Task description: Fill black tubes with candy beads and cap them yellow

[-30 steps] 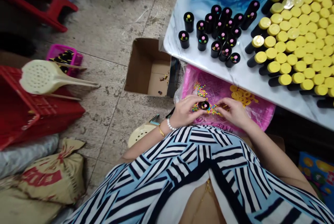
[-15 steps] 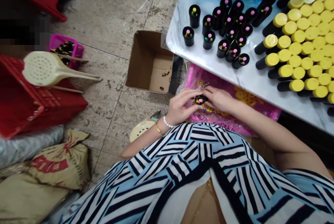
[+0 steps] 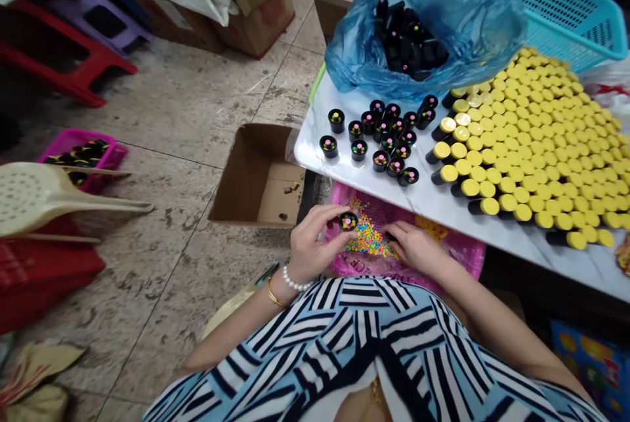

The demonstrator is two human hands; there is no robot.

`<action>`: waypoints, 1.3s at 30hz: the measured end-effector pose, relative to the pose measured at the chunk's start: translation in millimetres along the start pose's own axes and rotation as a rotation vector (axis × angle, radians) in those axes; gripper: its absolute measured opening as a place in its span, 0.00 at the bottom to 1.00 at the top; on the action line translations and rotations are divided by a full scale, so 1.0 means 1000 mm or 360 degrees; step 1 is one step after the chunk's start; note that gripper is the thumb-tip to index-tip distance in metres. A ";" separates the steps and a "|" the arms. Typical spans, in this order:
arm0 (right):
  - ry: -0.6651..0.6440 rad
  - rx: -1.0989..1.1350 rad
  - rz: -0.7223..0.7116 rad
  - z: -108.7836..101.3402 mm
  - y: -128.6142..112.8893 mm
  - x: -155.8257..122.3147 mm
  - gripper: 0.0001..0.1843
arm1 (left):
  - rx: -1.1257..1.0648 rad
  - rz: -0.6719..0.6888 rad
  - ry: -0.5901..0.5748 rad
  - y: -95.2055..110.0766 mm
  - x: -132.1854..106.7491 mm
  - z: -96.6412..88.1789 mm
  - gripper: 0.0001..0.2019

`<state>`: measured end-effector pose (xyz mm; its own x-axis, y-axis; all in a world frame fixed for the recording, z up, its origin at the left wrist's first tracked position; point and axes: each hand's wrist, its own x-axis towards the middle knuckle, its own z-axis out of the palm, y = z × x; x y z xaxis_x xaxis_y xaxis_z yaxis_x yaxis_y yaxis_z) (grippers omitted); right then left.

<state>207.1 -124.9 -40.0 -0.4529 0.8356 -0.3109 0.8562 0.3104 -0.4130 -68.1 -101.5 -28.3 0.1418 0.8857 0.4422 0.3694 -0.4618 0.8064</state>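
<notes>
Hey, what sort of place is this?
Probably a small hand-assembly workshop: rows of yellow-capped black tubes on a white marble table, a pink plastic tray of tiny coloured beads, and an open cardboard box on a concrete floor.

A white marble-topped table (image 3: pixel 315 136) carries a blue plastic bag (image 3: pixel 472 15) stuffed with black tubes at its far end. Nearer its corner, a loose cluster of upright black tubes (image 3: pixel 388 140) shows coloured beads at their tops. Beside them, yellow-capped tubes (image 3: pixel 531 140) are packed tightly across most of the tabletop. On the tiled floor (image 3: pixel 172 100) sit an open cardboard box (image 3: pixel 256 179) with a few small bits inside, a pink basket (image 3: pixel 81 159), a red plastic stool (image 3: pixel 63 48), and a purple stool (image 3: pixel 96 18).
</notes>
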 end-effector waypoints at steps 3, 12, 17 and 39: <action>0.0202 0.0132 0.0215 0.005 0.011 -0.013 0.19 | 0.0028 0.0037 0.0073 0.001 0.014 0.006 0.21; 0.0436 0.0486 0.0163 0.022 0.002 -0.024 0.15 | -0.0001 0.0121 0.0126 -0.001 0.051 0.033 0.25; 0.0506 0.0721 0.0041 0.037 0.000 -0.021 0.16 | -0.0028 0.0249 0.0187 0.000 0.065 0.038 0.20; 0.0341 0.0905 0.0186 0.047 0.012 -0.034 0.18 | 0.0254 0.0436 0.0329 -0.028 0.065 0.054 0.25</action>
<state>220.8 -171.0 -74.5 -0.2538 0.9402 -0.2271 0.6037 -0.0294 -0.7967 -20.0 -28.5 -43.5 0.0728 0.6941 0.7162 0.4841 -0.6524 0.5831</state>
